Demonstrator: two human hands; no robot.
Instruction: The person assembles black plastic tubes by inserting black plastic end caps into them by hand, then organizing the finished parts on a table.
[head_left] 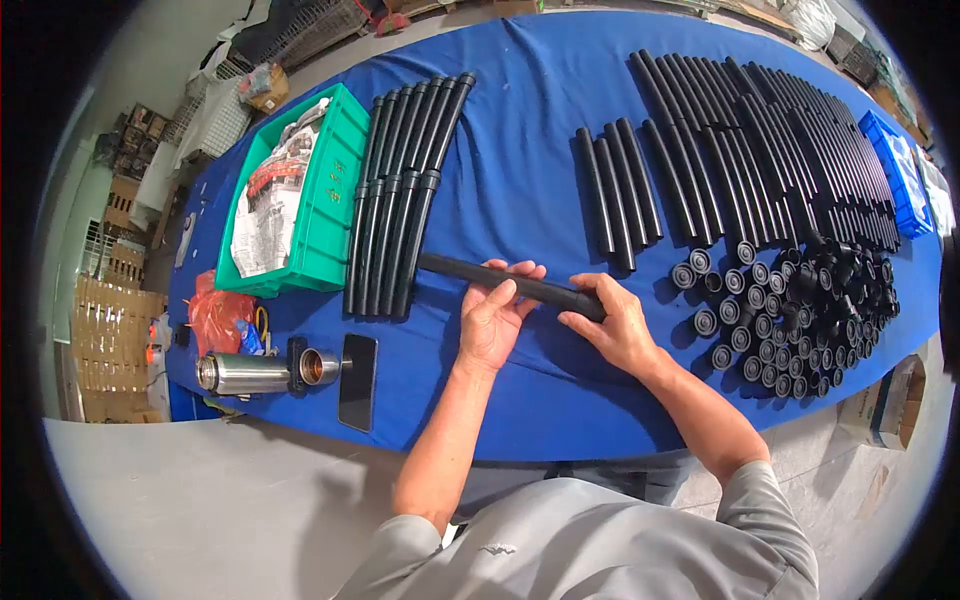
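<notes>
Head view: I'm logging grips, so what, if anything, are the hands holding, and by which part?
A black tube: the left hand holds it near its middle, and the right hand holds it at its right-hand end.

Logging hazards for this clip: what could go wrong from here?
The long black tube in the left hand and right hand ends close to the collared black tubes; swinging it might disturb them. The black rectangular phone lies near the front edge of the blue cloth-covered table and could be nudged off by the left forearm. Round black caps near the right forearm might scatter if brushed.
</notes>
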